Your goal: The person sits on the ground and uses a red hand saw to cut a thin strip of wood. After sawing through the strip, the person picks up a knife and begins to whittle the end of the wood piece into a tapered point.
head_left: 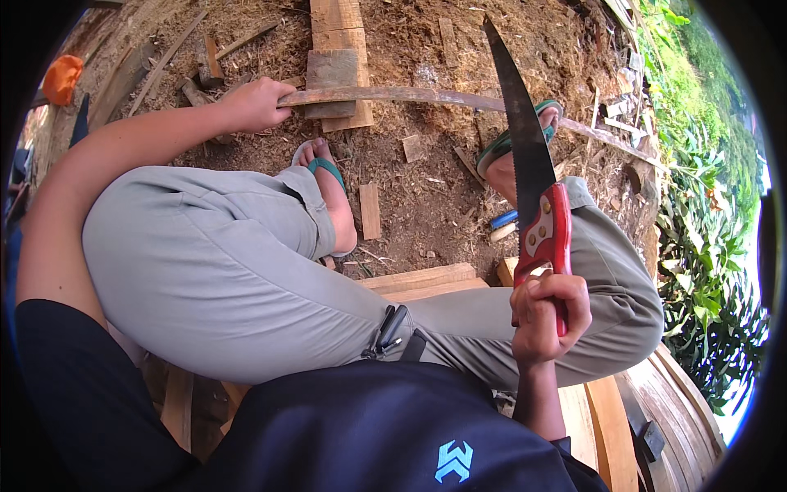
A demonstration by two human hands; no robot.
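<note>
My right hand [551, 316] is closed around the red handle of a hand saw [533, 160], whose dark, tapering blade points up and away, above the ground near my right foot. My left hand [256, 105] grips the near-left end of a long, thin wooden strip [410, 96]. The strip runs to the right across a short wood block [332, 72], passes behind the saw blade and by my right sandal [500, 146], and reaches toward the plants. Beneath the block lies a longer plank [338, 25].
Sawdust and wood offcuts [370, 211] cover the ground. A blue-and-tan brush-like object [503, 223] lies by my right leg. Boards [426, 283] are stacked under my legs, with more planks [672, 410] at lower right. An orange object [63, 79] sits far left; green plants [697, 164] grow at right.
</note>
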